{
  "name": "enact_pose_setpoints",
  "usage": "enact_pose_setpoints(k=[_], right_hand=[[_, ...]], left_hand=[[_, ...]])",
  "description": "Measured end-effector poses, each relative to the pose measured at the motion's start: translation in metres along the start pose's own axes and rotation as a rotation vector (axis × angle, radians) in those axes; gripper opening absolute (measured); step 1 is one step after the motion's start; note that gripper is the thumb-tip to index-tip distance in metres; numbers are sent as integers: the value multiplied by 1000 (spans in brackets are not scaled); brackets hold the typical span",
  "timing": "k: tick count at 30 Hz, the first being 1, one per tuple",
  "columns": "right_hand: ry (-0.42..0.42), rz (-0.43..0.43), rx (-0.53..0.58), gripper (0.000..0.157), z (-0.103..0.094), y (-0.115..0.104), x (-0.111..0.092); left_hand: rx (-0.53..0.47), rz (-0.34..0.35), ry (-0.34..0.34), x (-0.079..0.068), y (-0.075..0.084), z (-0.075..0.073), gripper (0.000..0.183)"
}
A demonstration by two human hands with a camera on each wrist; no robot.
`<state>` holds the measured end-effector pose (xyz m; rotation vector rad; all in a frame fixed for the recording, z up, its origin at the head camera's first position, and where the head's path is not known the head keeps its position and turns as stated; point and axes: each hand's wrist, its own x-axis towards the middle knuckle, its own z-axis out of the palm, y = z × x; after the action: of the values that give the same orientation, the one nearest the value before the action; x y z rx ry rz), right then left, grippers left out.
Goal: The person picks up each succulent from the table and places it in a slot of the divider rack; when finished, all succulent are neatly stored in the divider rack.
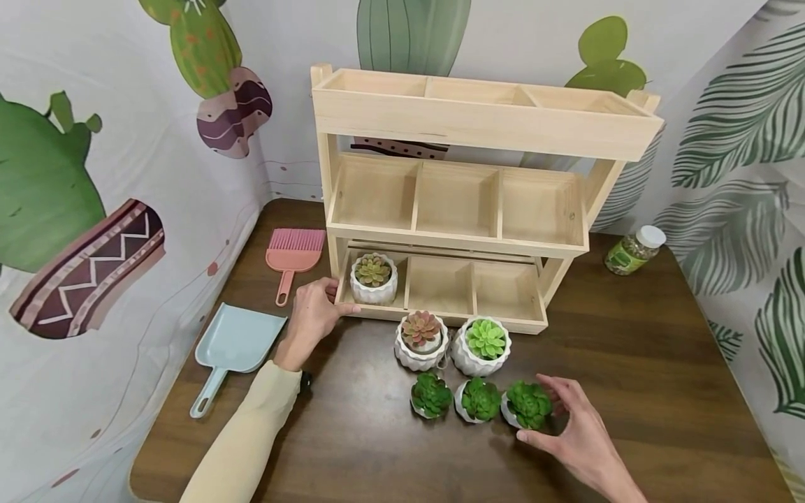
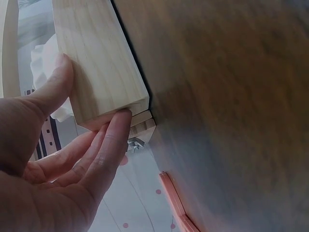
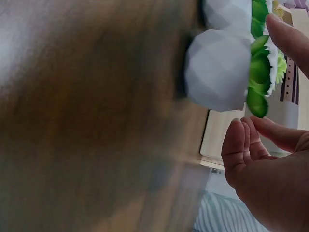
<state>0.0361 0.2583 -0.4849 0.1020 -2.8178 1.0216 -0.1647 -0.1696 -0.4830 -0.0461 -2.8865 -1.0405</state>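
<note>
My left hand [image 1: 312, 314] holds the lower left corner of a three-tier wooden shelf [image 1: 484, 126], thumb on its front board [image 2: 99, 63] and fingers along its side. A white ribbed pot with a yellowish-green succulent [image 1: 372, 272] sits in the bottom left compartment. My right hand [image 1: 581, 436] reaches around the rightmost small dark-green succulent [image 1: 528, 405], thumb and fingers spread on either side. In the right wrist view, its faceted white pot [image 3: 219, 72] stands on the table just beyond the fingertips. Two more small green succulents [image 1: 481, 400] [image 1: 431, 395] stand in a row to its left.
Before the shelf stand larger white pots with a reddish succulent [image 1: 421, 342] and a bright green one [image 1: 483, 346]. At left lie a pink brush [image 1: 293, 258] and a light-blue dustpan [image 1: 235, 339]. A white-lidded jar [image 1: 635, 250] is at back right.
</note>
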Motion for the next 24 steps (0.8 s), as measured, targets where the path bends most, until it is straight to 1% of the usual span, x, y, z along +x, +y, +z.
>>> enact_pose_setpoints(k=[5,8,12,15,19,22,24], right_hand=[[-38,-2,-1,87,2,3,2],[-62,14,2,84,2,3,4],[-90,42,23,84,2,4,5],[-95,38,31,85,4,6,6],[-94,24,1,85,6,9,7],[-97,32,-18,84,7,10,7],[-98,37,-12,82,8,12,7]], left_hand=[[-3,-7,-5,0,0,-1,60],[-5,-14,-10,0,0,-1,61],[-8,-26,-19,0,1,-2,62],[-13,-28,-20,0,2,-2,62],[-16,-24,-16,0,2,-2,62],[-13,-24,-13,0,2,-2,61],[-10,-22,-12,0,2,-2,61]])
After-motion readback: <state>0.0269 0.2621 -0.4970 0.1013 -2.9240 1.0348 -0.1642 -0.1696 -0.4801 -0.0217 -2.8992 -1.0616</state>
